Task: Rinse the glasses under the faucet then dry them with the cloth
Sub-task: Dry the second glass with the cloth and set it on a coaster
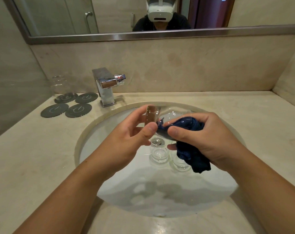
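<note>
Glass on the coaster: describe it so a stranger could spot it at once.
Find the faucet behind the sink. Left of it lie four grey coasters; the glass stands on the back-left one. The other glasses are in the sink or the left hand.

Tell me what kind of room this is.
Probably a bathroom: a round sink basin sunk in a stone-look counter, a chrome faucet at its rim, a framed mirror on the wall above.
</note>
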